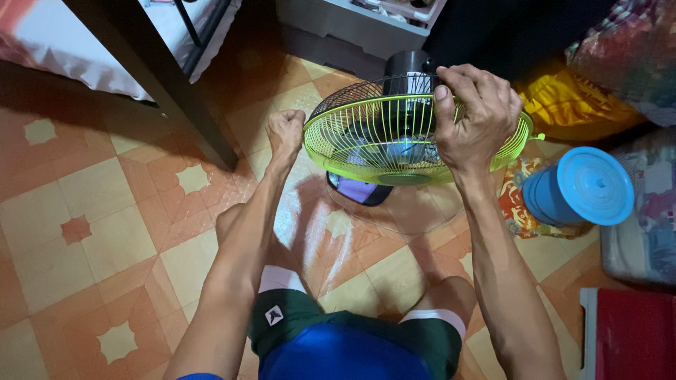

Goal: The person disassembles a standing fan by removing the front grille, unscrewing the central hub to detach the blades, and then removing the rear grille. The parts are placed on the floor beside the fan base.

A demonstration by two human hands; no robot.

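A small fan with a lime-green front grille and a black rear grille and motor housing stands on the tiled floor in front of me. My left hand is closed on the grille's left rim. My right hand grips the top right of the green grille, fingers curled over the wires. The fan's dark base shows under the grille. The blades are dimly visible behind the wires.
A blue lidded plastic container lies on its side to the right on patterned cloth. A black table leg slants at upper left. A red box sits at lower right. Yellow fabric lies behind the fan. My knees are below.
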